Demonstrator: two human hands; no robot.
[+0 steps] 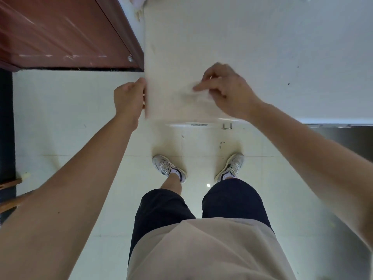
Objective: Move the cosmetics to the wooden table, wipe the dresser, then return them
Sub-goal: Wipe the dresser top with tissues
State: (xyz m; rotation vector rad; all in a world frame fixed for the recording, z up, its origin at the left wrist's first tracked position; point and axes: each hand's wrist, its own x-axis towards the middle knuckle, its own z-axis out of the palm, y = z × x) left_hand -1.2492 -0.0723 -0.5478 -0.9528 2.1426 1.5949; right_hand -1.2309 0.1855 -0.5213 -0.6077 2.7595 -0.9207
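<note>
Your shirt (201,249) lies nearest, in front of the dresser (252,37). Your left hand (129,100) has its grip curled over the dresser's left edge. Your right hand (226,91) has its grip pinching a pale, blurred cloth (198,94) against the dresser's near part. Judged step: wiping. No cosmetics show on the dresser. The small pale items (139,9) at its far left corner are too blurred to name. Next, carry the cloth across the dresser's far part with even pressure.
</note>
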